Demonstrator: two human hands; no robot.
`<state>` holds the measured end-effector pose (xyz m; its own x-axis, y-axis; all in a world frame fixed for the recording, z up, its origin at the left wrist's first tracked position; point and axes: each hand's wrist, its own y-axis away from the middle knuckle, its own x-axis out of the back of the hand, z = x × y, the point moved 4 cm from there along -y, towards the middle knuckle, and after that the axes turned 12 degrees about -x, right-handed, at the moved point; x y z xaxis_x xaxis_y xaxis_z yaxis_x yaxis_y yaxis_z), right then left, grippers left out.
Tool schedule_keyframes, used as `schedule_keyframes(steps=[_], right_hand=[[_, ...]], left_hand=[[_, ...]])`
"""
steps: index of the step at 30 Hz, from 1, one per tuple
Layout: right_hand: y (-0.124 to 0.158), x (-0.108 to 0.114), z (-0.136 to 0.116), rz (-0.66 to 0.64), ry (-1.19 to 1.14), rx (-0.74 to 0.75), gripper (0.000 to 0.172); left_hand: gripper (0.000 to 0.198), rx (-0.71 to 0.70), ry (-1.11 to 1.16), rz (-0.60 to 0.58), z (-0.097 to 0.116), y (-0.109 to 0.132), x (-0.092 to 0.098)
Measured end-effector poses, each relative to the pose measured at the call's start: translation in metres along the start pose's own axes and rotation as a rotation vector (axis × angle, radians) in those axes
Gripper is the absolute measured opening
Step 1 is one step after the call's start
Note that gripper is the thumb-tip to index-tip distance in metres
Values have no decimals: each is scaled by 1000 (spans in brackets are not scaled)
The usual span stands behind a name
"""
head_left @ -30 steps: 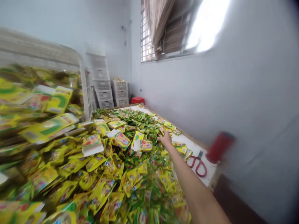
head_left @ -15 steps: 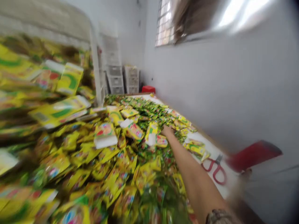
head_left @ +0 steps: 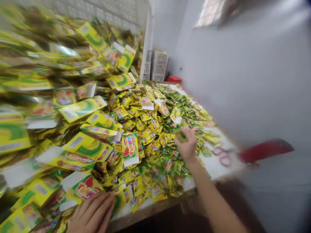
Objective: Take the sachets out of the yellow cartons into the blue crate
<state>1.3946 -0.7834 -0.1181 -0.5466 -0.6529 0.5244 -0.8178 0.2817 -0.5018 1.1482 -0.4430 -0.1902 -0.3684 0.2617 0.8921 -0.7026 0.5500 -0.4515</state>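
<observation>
My right hand [head_left: 187, 144] is closed over the middle of the heap, with small green-and-yellow packets [head_left: 181, 135] between thumb and fingers, blurred by motion. Around and below it spread loose shiny packets [head_left: 167, 165], green ones mixed with yellow. At the bottom, near the table's front edge, my left hand [head_left: 93, 212] has its fingers curved against a small yellow-and-green carton [head_left: 123, 195]; its thumb is hidden. Beside that hand lies a carton with a watermelon print [head_left: 85, 187], its white flap open.
Many yellow cartons [head_left: 87, 145] pile up at left, against a white frame [head_left: 145, 45]. Red-handled scissors [head_left: 222, 157] lie on the white tabletop [head_left: 218, 168], near a red object [head_left: 264, 151] at its right end. White crates [head_left: 160, 64] and a red stool-like item [head_left: 174, 79] stand behind.
The view has turned left and down. My right hand has drawn back nearer from the far part of the heap, now with packets in it. My left hand has come into view.
</observation>
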Motion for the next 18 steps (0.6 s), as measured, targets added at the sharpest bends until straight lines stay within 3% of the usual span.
schedule_keyframes(steps=[2,4,6,8,9,11,14,16,18], right_hand=[[62,-14,-29,-169,-73,121,21],[107,-28,-45,-358,-23,152,35],[129,-35,-50,-554,56,144,65],[132,-32,-49,-719,90,135,95],[127,-27,-46,-772,87,131,102],[112,-12,-40,-783,71,111,96],[92,9,-30,-626,105,41,62],[91,11,-28,-526,156,-15,40],[101,0,-35,-495,183,-36,29]], left_hand=[[39,53,-32,-13,2,-2,-4],[37,91,-39,6,3,-4,-3],[38,102,-44,21,3,-5,-2],[43,94,-58,44,4,-4,1],[46,94,-67,60,5,-2,1],[51,109,-81,97,5,5,2],[56,165,-59,139,6,15,-1],[59,197,-12,173,7,18,-3],[60,225,27,211,8,17,-4]])
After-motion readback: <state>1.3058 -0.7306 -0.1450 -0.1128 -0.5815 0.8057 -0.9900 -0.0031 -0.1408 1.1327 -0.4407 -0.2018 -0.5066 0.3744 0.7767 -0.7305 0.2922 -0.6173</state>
